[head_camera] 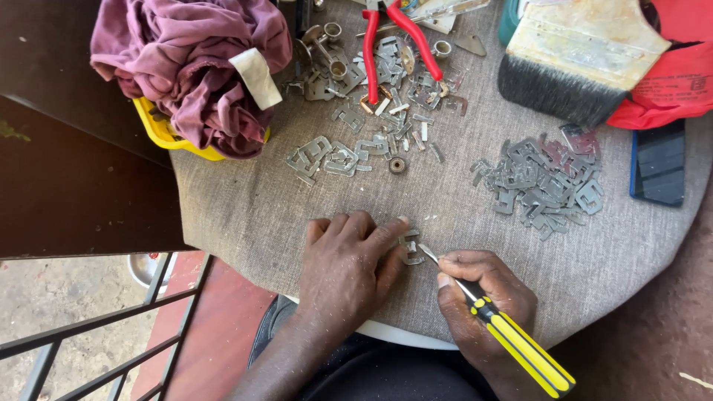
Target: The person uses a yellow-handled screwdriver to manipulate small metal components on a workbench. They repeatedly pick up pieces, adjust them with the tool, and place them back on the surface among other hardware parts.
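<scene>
Grey fabric-covered round table (245,215) is the whole workspace, and nearest its front edge the left hand (349,271) lies palm-down, fingers pressing on a small metal clip piece (411,249), while the right hand (483,301) is clenched around one yellow-and-black screwdriver (512,338) with its tip touching that piece. Past the hands there are two loose piles of metal clips (546,182), too many to count, one right and one straight behind. Furthest back: one red-handled pliers (390,37), one wide paintbrush (579,56), one purple rag (193,63), one dark phone (658,162).
</scene>
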